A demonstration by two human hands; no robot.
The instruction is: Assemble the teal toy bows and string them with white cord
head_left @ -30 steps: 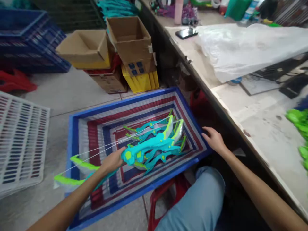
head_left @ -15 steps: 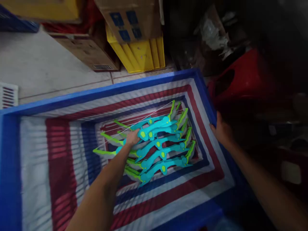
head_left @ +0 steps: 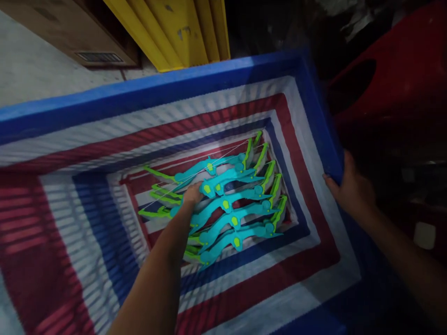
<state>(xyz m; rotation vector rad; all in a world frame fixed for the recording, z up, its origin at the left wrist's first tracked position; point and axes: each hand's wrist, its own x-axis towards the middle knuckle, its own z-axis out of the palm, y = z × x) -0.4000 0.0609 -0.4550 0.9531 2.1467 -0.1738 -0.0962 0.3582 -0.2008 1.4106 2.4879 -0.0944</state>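
Several turquoise and green toy bows (head_left: 234, 220) with thin white strings lie in rows on the bottom of a blue crate (head_left: 195, 74) lined with red, white and blue striped cloth. Down inside the crate, my left hand (head_left: 193, 193) is closed round the middle of a toy bow in the upper part of the group; its fingertips are partly hidden. My right hand (head_left: 354, 188) grips the crate's right rim, thumb on the inner side and the other fingers toward the outside.
Beyond the crate's far rim stand a yellow crate (head_left: 185, 32) and a cardboard box (head_left: 80, 35) on a pale floor. A red plastic object (head_left: 401, 70) is at the upper right. Dark clutter lies behind it.
The view has come closer to the crate. My left hand and the bow it holds are lower among the others, and another bow now shows separately above them. My right hand remains on the rim.
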